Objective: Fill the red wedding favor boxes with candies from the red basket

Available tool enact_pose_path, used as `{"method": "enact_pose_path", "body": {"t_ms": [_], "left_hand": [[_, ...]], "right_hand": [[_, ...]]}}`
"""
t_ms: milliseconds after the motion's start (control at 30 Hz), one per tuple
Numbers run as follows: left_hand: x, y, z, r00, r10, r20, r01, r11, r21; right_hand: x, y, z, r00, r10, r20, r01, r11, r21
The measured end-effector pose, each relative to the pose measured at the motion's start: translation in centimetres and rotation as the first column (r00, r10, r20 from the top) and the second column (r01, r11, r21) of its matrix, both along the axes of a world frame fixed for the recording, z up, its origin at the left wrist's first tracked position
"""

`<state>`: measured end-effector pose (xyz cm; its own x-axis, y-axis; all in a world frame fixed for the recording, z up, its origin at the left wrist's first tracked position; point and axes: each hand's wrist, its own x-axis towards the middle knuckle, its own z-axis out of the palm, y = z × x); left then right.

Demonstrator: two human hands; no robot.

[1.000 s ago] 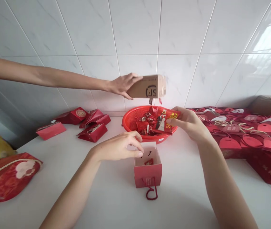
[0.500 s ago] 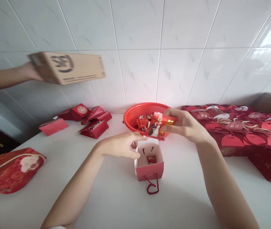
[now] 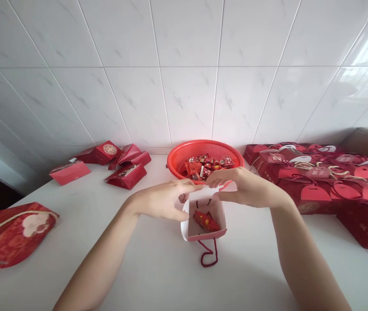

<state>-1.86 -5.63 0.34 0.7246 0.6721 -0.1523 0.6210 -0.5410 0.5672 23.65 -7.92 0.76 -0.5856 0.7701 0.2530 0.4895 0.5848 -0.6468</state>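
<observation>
A small open gift box (image 3: 207,236), pink outside and white inside, stands on the table with a dark red cord looped at its front. A red snack packet (image 3: 206,221) lies inside it, over a smaller red piece that is mostly covered. My left hand (image 3: 161,199) is at the box's left side, thumb and fingers apart, the thumb by the left flap. Above the back right edge, my right hand (image 3: 243,186) is open with nothing in it. A red plastic basket (image 3: 177,162) behind the box holds several wrapped sweets (image 3: 205,166).
Many dark red gift boxes (image 3: 313,196) with cords stand packed at the right. Folded red boxes (image 3: 127,175) lie at the back left. A red patterned bag (image 3: 15,235) lies at the left edge. A brown carton (image 3: 365,140) sits at the far right, and a tiled wall (image 3: 187,99) rises behind.
The red packet has gone from my right hand into the gift box, and that hand has opened. The other person's hand with the cardboard box has left the view at the left.
</observation>
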Motion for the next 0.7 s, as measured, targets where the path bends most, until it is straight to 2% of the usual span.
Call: {"method": "enact_pose_path", "body": {"t_ms": [167, 267, 367, 433, 500, 533, 600, 700], "left_hand": [[-0.6, 1.4, -0.6, 0.992, -0.066, 0.108, 0.074, 0.995, -0.072], [-0.6, 3.6, -0.3, 0.984, -0.065, 0.166, 0.066, 0.998, 0.000], [0.7, 7.1, -0.1, 0.984, -0.026, 0.178, 0.011, 0.996, 0.085], [2.4, 9.6, -0.4, 0.998, -0.017, 0.059, 0.012, 0.997, 0.075], [4.3, 11.7, -1.1, 0.989, -0.081, -0.122, 0.083, 0.996, 0.017], [5.4, 12.5, -1.6, 0.968, -0.119, -0.220, 0.115, 0.993, -0.031], [7.2, 13.7, -2.5, 0.912, -0.134, -0.388, 0.127, 0.991, -0.044], [9.2, 14.4, -3.4, 0.846, 0.018, -0.532, 0.046, 0.993, 0.106]], "right_hand": [[2.3, -0.4, 1.3, 0.966, -0.191, -0.173, 0.209, 0.974, 0.093], [3.5, -0.9, 2.0, 0.930, -0.259, -0.262, 0.297, 0.947, 0.119], [4.0, -1.2, 2.4, 0.899, -0.290, -0.327, 0.343, 0.932, 0.118], [4.1, -1.2, 2.5, 0.887, -0.309, -0.344, 0.368, 0.922, 0.120], [4.1, -1.1, 2.3, 0.886, -0.317, -0.340, 0.377, 0.917, 0.129], [4.2, -1.0, 2.2, 0.887, -0.317, -0.335, 0.377, 0.917, 0.132], [4.3, -0.8, 2.0, 0.888, -0.320, -0.330, 0.379, 0.916, 0.134], [4.5, -0.7, 1.8, 0.884, -0.325, -0.336, 0.383, 0.915, 0.124]]}}
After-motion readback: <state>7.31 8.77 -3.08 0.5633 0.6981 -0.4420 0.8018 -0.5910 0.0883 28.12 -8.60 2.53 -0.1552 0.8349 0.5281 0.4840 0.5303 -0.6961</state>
